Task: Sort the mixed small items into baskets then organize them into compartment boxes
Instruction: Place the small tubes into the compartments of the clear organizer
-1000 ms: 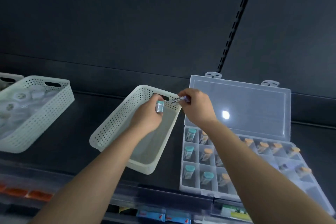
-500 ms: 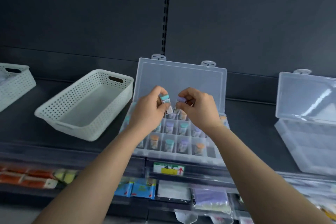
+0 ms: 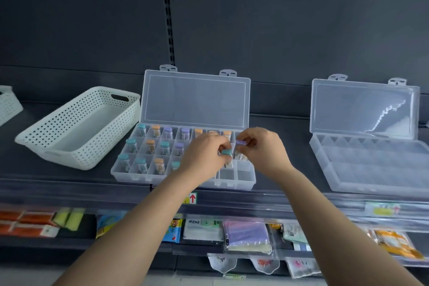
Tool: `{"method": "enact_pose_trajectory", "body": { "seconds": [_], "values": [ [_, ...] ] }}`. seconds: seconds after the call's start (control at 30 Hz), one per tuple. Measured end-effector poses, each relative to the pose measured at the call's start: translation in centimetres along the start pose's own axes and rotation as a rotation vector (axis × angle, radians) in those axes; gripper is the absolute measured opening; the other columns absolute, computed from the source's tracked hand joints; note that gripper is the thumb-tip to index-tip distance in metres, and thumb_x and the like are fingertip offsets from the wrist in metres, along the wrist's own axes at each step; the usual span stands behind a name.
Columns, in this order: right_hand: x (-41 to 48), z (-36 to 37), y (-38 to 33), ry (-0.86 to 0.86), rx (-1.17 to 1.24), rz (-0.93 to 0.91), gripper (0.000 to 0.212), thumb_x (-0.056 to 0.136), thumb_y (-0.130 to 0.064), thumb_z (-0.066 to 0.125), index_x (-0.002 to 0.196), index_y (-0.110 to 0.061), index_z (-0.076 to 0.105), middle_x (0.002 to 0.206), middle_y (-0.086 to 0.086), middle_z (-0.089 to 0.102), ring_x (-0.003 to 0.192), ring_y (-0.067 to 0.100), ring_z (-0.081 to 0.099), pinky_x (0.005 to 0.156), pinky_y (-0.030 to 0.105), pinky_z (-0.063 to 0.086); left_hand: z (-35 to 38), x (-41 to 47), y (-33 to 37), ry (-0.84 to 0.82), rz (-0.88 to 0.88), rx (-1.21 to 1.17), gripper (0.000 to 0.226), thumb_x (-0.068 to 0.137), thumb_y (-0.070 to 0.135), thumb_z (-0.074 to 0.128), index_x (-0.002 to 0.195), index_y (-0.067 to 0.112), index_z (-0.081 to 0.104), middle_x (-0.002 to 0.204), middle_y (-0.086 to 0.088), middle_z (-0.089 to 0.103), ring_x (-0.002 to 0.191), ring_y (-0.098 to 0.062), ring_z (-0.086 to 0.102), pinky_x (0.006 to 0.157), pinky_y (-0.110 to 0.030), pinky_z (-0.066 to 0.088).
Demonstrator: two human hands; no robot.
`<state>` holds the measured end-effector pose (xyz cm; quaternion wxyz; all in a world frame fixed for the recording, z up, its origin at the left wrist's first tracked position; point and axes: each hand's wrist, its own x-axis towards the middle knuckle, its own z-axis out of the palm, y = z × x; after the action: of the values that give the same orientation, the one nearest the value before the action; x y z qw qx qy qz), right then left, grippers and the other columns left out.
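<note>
We hold the two small vials over the right end of the open box: a teal-capped vial (image 3: pixel 226 154) pinched in our left hand (image 3: pixel 204 158) and a purple-capped vial (image 3: pixel 241 143) pinched in our right hand (image 3: pixel 264 150). Both sets of fingers are curled round their vial near the cap, and the two hands almost touch.

We judge these vials to be light, stiff and smooth-walled, so probably slippery. The cap end looks like the best place to hold, since it leaves the body free to drop upright into a cell. A gentle pinch should be enough.

Just under our fingers lies the compartment box (image 3: pixel 162 180), its clear lid (image 3: pixel 195 100) standing open behind. The cells left of the fingers already hold upright vials with teal, orange and purple caps. The front cells just below and to the right of the fingers show no vial.

Farther left of the fingers sits a white perforated basket (image 3: pixel 130 100). Well to their right is a second clear box (image 3: pixel 371 183) with its lid up. All rest on a dark shelf (image 3: pixel 278 146), with packets (image 3: pixel 246 234) on the level beneath.
</note>
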<state>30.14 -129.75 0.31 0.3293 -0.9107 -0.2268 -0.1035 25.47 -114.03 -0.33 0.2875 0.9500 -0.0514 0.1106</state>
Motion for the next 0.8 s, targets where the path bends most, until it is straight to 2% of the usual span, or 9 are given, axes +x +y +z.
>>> {"method": "enact_pose_trajectory", "body": {
  "seconds": [0.1,0.23,0.33,0.47,0.8],
  "values": [
    [-0.6,-0.4,1.0,-0.026,-0.044,0.016,0.009,0.078,-0.01,0.069,0.084,-0.015,0.073,0.078,-0.004,0.066,0.07,0.017,0.058,0.065,0.025,0.046,0.8,0.2,0.3,-0.005,0.053,0.188,0.02,0.084,0.023,0.071,0.103,0.019,0.072,0.102,0.002,0.07,0.092,-0.016,0.061,0.086,-0.033,0.051],
    [-1.5,-0.1,2.1,-0.125,-0.1,0.029,0.011,0.079,-0.014,0.069,0.088,-0.017,0.074,0.084,-0.003,0.069,0.073,0.015,0.06,0.069,0.029,0.053,1.6,0.3,0.4,-0.048,0.078,0.381,0.016,0.087,0.028,0.067,0.102,0.023,0.072,0.101,0.004,0.07,0.099,-0.017,0.059,0.1,-0.038,0.039],
    [-2.1,0.7,2.6,-0.198,-0.161,0.028,0.012,0.083,-0.019,0.068,0.094,-0.019,0.074,0.091,-0.003,0.071,0.079,0.014,0.063,0.075,0.03,0.055,2.4,0.3,0.3,-0.106,0.081,0.47,0.014,0.089,0.029,0.065,0.1,0.023,0.07,0.1,0.004,0.067,0.099,-0.016,0.056,0.101,-0.038,0.036],
    [-2.7,1.7,3.1,-0.233,-0.226,0.049,0.013,0.086,-0.024,0.066,0.098,-0.022,0.072,0.096,-0.003,0.07,0.087,0.015,0.062,0.078,0.033,0.055,3.1,0.3,0.2,-0.132,0.085,0.518,0.016,0.089,0.029,0.064,0.103,0.022,0.069,0.104,0.004,0.067,0.103,-0.016,0.056,0.102,-0.038,0.036],
    [-3.0,1.6,3.7,-0.28,-0.236,0.03,0.012,0.084,-0.025,0.068,0.097,-0.025,0.068,0.096,-0.005,0.069,0.082,0.012,0.061,0.074,0.029,0.056,3.4,0.0,-0.2,-0.121,0.057,0.492,0.017,0.088,0.027,0.065,0.104,0.024,0.068,0.106,0.004,0.067,0.104,-0.017,0.055,0.102,-0.038,0.036]
  ]
}}
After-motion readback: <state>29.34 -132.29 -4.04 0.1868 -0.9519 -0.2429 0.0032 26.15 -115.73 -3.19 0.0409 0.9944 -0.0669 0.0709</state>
